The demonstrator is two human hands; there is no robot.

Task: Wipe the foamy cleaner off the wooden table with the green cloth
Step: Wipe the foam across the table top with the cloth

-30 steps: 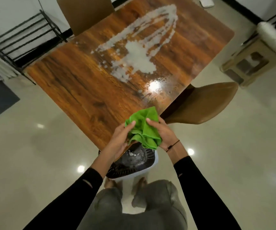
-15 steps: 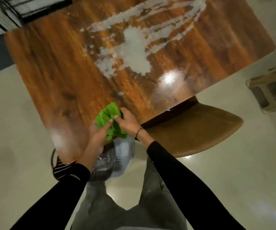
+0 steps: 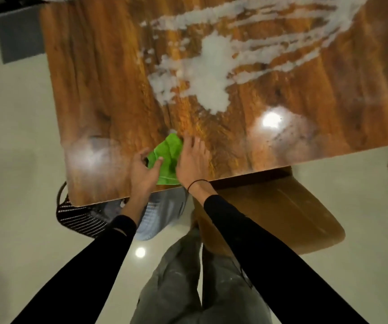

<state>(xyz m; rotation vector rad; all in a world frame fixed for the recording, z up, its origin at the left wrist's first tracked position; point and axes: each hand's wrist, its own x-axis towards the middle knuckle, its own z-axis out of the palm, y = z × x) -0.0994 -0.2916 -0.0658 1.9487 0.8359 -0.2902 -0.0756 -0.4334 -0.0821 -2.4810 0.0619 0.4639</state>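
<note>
The green cloth (image 3: 167,157) lies bunched on the near edge of the wooden table (image 3: 99,90). My left hand (image 3: 144,174) grips its left side, thumb over the fabric. On the cloth's right side rests my right hand (image 3: 192,162), fingers spread flat over the cloth and the wood. White foamy cleaner (image 3: 209,66) covers the middle of the table in a thick blob with long streaks running to the far right, well beyond both hands.
A brown chair (image 3: 281,220) is tucked under the table's near right edge, beside my legs. A black-and-white slatted basket (image 3: 83,218) sits on the pale glossy floor under the near left corner. A dark mat (image 3: 18,38) lies far left.
The view has closed in on the table. Both hands carried the cloth from above the basket up onto the table's near edge, and the right hand has flattened onto it.
</note>
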